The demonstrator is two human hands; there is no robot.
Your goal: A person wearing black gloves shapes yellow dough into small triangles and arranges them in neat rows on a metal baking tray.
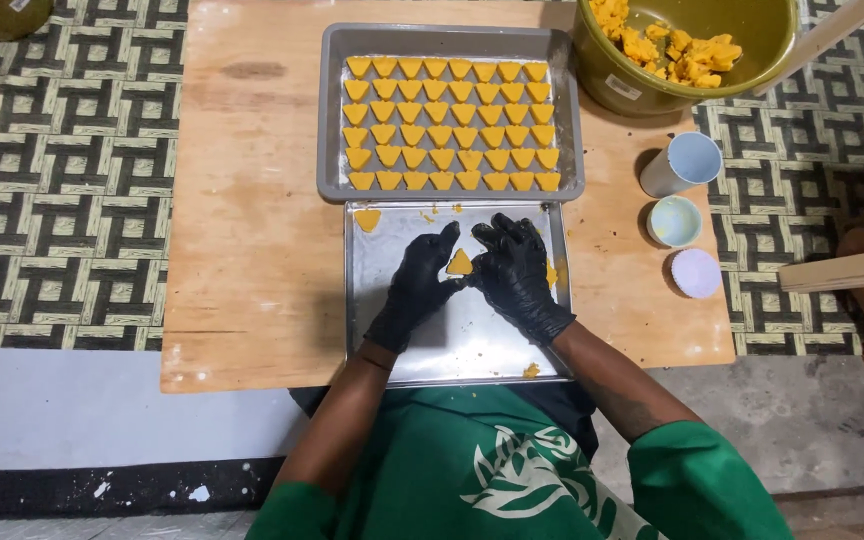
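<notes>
I'm pinching the dough triangle [460, 263] between both hands: left hand [420, 283] clamped at nine o'clock, right hand [514, 268] at three, tip pointing twelve.

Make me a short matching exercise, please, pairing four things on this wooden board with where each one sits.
Things:
1. grey tray
2. silver tray
3. green bowl
4. white cup

Places:
A. at the board's far right corner, holding loose yellow dough
B. nearest the person, under both gloved hands
C. on its side, right of the grey tray
D. at the far middle of the board, filled with rows of yellow triangles

Pairs: 1-D, 2-B, 3-A, 4-C

The left hand and right hand press a dough triangle between them.
</notes>
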